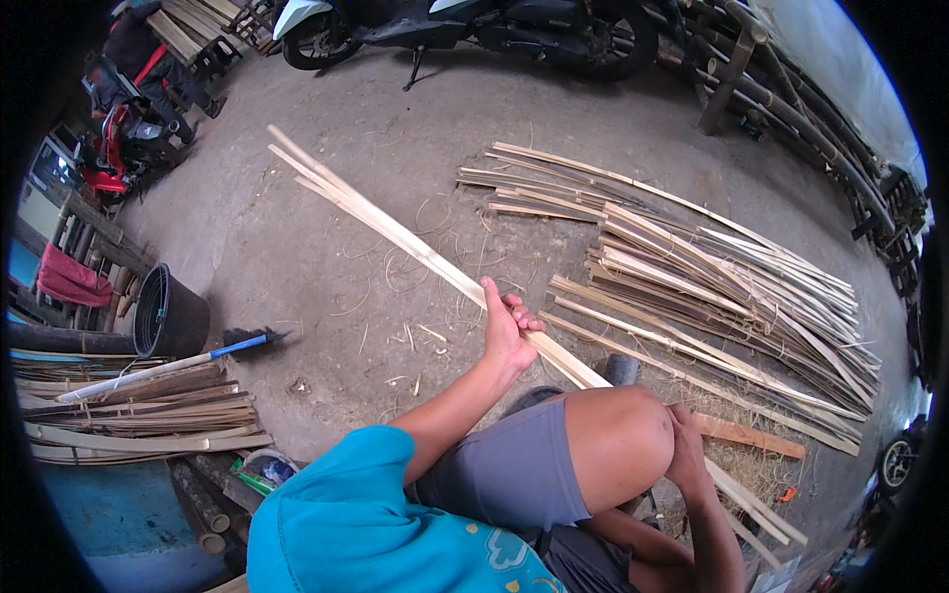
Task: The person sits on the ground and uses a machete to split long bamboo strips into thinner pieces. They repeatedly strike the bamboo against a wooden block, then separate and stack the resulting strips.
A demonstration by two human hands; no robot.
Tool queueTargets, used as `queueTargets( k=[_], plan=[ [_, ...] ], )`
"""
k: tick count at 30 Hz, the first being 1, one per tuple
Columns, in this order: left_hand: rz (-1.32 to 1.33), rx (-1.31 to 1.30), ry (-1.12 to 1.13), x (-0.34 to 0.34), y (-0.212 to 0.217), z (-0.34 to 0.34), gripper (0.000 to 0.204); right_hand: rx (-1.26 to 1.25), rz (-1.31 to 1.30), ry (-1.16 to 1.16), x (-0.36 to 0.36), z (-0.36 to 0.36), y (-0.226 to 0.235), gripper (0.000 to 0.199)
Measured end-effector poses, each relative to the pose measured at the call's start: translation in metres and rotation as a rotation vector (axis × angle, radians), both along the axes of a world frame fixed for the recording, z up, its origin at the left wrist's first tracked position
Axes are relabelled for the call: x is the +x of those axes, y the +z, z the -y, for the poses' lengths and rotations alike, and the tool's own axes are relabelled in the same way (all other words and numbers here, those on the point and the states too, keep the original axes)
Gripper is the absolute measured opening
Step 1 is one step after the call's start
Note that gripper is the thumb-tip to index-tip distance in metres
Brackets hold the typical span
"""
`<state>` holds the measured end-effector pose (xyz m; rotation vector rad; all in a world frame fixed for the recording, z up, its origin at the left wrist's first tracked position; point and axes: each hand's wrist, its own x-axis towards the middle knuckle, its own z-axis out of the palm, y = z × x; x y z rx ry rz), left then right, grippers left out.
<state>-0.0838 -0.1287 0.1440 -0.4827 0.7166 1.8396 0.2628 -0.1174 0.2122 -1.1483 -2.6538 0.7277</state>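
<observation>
Head | left hand [509,326] grips pale strips [425,255] | right hand [685,450]: can't tell | motorbike [474,30]: lettering [560,23] unreadable

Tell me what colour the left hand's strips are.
Pale straw; the strips show best in the head view.

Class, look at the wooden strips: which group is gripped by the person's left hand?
The long pale strips pointing toward the upper left. The left hand grips these; the right pile and lower-left pile lie away from it.
</observation>
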Motion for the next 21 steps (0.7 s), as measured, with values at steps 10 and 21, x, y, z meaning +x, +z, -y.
queueTargets(
  k=[10,21],
  plan=[
    [-0.250,-0.089,0.095,-0.002,-0.001,0.003,0.060,-0.172,-0.206,0.062,-0.012,0.007,0.009,0.026],
    [-0.194,-0.117,0.037,-0.002,-0.009,-0.002,0.049,-0.233,-0.103,0.036,-0.001,0.006,-0.003,0.023]
  ],
)
